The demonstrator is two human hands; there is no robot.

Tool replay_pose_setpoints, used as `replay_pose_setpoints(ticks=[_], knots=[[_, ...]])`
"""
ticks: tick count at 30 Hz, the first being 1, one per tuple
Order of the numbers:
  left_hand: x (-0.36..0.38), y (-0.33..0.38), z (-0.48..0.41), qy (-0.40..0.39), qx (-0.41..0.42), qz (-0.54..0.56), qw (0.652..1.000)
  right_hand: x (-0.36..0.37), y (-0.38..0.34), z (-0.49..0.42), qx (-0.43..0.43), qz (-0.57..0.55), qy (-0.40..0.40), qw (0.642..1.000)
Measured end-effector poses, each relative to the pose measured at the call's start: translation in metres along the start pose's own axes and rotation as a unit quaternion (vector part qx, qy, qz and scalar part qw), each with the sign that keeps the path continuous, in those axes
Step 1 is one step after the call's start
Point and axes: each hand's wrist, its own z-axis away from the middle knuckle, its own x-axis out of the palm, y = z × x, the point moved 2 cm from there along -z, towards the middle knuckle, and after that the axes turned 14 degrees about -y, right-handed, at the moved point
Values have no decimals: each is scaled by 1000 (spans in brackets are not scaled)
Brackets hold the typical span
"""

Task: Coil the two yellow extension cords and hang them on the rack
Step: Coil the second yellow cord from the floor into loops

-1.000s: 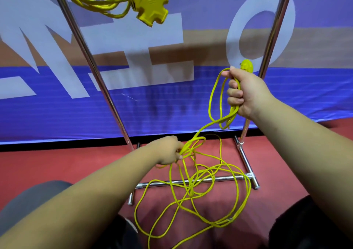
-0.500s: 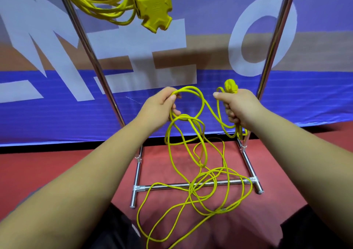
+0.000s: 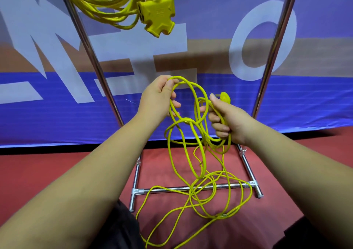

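Observation:
A thin yellow extension cord (image 3: 198, 174) runs from both my hands down to a loose tangle on the red floor. My left hand (image 3: 156, 98) pinches a loop of it at the top. My right hand (image 3: 227, 119) grips several gathered loops, with the cord's yellow plug (image 3: 225, 97) sticking up above the thumb. The hands are close together in front of the chrome rack (image 3: 91, 58). A second yellow cord (image 3: 107, 2), coiled, hangs at the top of the rack with its three-way socket block (image 3: 157, 17) dangling.
The rack's two slanted uprights (image 3: 275, 44) frame my hands, and its base bars (image 3: 172, 188) lie on the red floor (image 3: 47, 172) with cord draped over them. A blue banner (image 3: 47, 122) with large white letters stands right behind. My knees show at the bottom edge.
My left hand rose from the floor tangle with a loop and came up beside my right hand. My right hand dropped lower and moved left. More cord hangs between them.

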Motion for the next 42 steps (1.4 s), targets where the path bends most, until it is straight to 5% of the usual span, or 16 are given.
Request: replay_pose_setpoints(ticks=[5,17,22,25,28,32,38,42], knots=[[3,-5,-1,4,-65,42,997,7,8,-2,28,164,-5,986],[21,-19,1,-55,-113,269,955,-1,18,-15,73,244,127,959],[25,-43,8,-157,-229,50,960,-6,10,-18,80,279,192,937],[33,-59,18,-327,-223,-57,916,-10,7,-19,69,261,216,938],[35,-74,19,-382,-203,-131,892,-10,6,-22,50,210,225,950],[30,-76,7,-301,-215,-80,926,-10,1,-23,41,234,265,935],[2,-54,-11,-75,-159,-173,969,-7,-10,-20,36,323,260,909],[-27,-48,-24,55,-129,-96,985,-12,-10,-18,10,341,250,906]])
